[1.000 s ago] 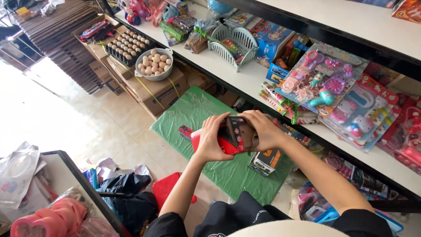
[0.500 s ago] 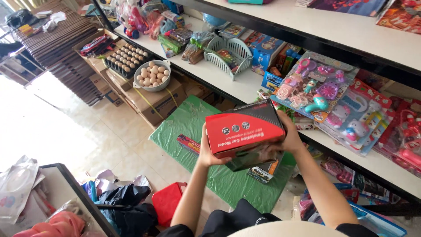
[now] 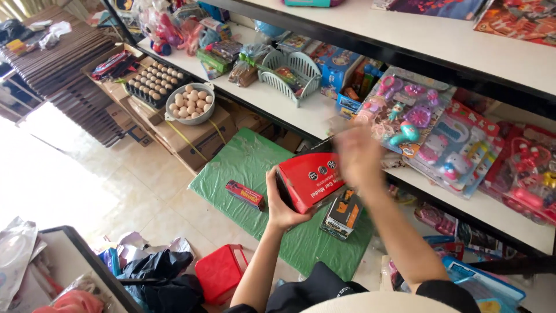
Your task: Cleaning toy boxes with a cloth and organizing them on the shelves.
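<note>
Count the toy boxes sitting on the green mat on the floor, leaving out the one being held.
2. A small red box lies near the green mat's middle, left of the held red box. A black and orange box stands just below the held one. More may be hidden behind the arms.

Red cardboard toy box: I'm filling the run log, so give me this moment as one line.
left hand: holds red cardboard toy box | right hand: blurred, above box, grip unclear | below: green floor mat, small black toy box

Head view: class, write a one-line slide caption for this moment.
Left hand holds a red toy box over a green mat; blurred right hand is raised beside toy shelves.
</note>
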